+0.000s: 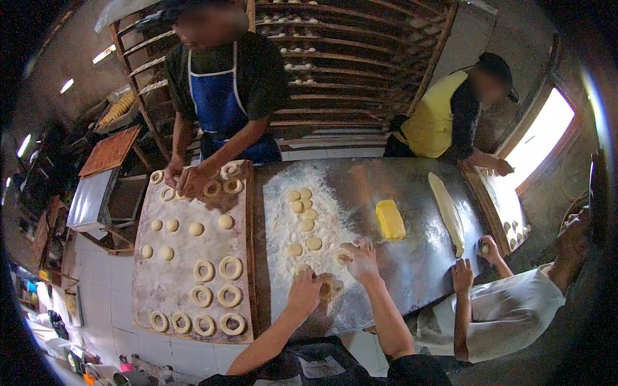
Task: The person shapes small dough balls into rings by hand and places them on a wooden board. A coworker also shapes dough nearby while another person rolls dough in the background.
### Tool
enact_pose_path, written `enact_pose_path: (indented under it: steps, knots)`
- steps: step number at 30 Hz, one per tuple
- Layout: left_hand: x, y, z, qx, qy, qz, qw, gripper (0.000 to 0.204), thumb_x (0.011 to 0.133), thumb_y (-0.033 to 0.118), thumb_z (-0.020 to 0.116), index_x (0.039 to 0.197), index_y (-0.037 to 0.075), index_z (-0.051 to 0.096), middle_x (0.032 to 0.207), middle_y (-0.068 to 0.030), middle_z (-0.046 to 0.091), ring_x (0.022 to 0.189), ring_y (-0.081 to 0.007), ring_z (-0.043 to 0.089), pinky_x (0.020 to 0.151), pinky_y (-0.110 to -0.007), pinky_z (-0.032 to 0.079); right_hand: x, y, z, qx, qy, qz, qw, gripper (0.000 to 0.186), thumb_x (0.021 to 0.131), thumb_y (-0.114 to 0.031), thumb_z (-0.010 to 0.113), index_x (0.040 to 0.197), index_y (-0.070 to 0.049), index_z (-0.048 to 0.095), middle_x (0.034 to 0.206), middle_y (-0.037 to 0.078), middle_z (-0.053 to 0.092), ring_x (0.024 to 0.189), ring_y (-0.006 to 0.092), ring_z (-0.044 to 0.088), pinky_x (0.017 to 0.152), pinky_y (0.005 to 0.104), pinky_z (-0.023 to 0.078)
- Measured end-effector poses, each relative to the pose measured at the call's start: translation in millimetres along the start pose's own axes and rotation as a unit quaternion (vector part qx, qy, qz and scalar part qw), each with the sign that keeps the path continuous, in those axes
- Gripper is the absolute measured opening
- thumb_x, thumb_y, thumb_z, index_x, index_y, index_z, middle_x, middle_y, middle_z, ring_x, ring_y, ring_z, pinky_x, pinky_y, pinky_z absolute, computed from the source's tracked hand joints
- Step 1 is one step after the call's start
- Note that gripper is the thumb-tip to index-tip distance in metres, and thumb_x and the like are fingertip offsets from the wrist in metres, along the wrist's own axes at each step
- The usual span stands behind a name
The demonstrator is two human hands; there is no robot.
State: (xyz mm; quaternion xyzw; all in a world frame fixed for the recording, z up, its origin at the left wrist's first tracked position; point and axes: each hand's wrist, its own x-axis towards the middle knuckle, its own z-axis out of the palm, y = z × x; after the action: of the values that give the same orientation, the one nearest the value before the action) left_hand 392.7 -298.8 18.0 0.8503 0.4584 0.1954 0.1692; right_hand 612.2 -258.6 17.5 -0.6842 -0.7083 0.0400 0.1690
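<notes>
On the floured steel table (405, 276), my left hand (306, 286) has its fingers curled over a small pale dough piece (301, 269). Just to its right, my right hand (360, 260) grips another dough piece (341, 258) with bent fingers, white with flour. Several flattened dough balls (303, 202) lie in the flour beyond my hands. A yellow block of fat (390, 219) sits to their right, with a long dough strip (444, 206) farther along.
A wooden board (167, 286) at left holds dough rings and balls. A co-worker in a blue apron (217, 90) works over it; another in yellow (431, 116) leans at back right. A person in white (496, 315) works close on my right. Racks (341, 77) stand behind.
</notes>
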Motion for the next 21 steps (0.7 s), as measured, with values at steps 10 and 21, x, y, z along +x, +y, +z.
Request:
enact_pose_path:
  steps: [10,21]
  knots:
    - [32,30,-24,-0.329,0.049,-0.226,0.915,0.029,0.095,0.023,0.064,0.116,0.002,0.066,0.093,-0.018,0.073,0.084,-0.0242,0.073,0.074,-0.034,0.056,20,-9,-27,0.516,-0.222,0.062,0.825,0.04,0.082,-0.014,0.079,0.109,-0.006,0.052,0.099,0.006,0.061,0.087,0.019,0.063,0.078,0.0342,0.053]
    - [16,38,-84,-0.311,0.107,-0.209,0.921,0.027,0.082,0.005,0.075,0.106,0.0,0.065,0.086,-0.0141,0.069,0.083,-0.024,0.069,0.072,-0.035,0.054,11,-86,-44,0.332,-0.002,-0.027,0.943,0.061,0.078,0.003,0.071,0.13,-0.008,0.041,0.109,0.009,0.055,0.098,0.0174,0.058,0.085,0.034,0.05]
